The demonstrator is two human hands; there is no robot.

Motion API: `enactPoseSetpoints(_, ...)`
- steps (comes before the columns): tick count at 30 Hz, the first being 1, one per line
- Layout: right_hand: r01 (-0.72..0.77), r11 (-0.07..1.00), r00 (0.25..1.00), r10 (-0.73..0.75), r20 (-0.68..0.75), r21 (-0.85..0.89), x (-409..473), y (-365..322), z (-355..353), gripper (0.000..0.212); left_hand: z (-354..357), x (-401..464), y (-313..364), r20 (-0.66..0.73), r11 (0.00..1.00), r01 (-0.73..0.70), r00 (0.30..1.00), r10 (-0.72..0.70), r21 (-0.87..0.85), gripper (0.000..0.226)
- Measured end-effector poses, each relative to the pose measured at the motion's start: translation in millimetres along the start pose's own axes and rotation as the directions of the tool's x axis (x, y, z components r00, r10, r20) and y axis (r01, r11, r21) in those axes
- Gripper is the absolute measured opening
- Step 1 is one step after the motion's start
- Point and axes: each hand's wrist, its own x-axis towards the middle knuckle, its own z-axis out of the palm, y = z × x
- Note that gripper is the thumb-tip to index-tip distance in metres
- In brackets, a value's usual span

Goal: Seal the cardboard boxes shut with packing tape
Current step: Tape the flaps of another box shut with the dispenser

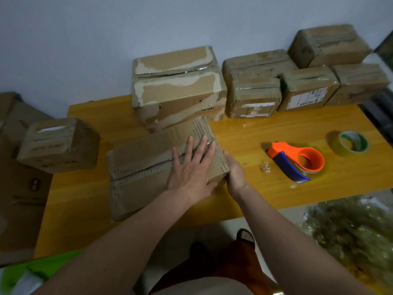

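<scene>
Your left hand [192, 173] lay flat and open on top of the box [148, 167], fingers spread over the taped seam near its right end. Your right hand [235, 174] cupped that end of the box, and the box sat on the yellow table [265, 194]. The tape dispenser [297, 162] lay well apart to the right, untouched, with a spare roll [353, 143] beyond it. I think the tape end could lift if you pressed unevenly, and the box could slide toward the table edge.
</scene>
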Motion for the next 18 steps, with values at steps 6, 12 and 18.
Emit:
enactPoseSetpoints(6, 0.168, 0.903, 0.982, -0.19, -0.017, -0.395, -12.6, -32.5, -14.3, 0.048, -0.9, -0.7, 0.1, 0.002, 1.0, 0.001, 1.0, -0.001, 0.015, 0.105)
enactPoseSetpoints(12, 0.188, 0.847, 0.977, -0.108, 0.185, -0.497, -19.0, -43.9, 12.0, 0.058, -2.2, -1.6, 0.4, 0.017, 1.0, 0.009, 1.0, -0.008, -0.011, 0.107)
enactPoseSetpoints(18, 0.173, 0.78, 0.977, -0.059, 0.205, -0.601, -7.1, -69.0, 17.8, 0.06, -4.2, -5.2, -0.4, 0.034, 1.0, -0.031, 0.999, 0.031, -0.006, 0.105)
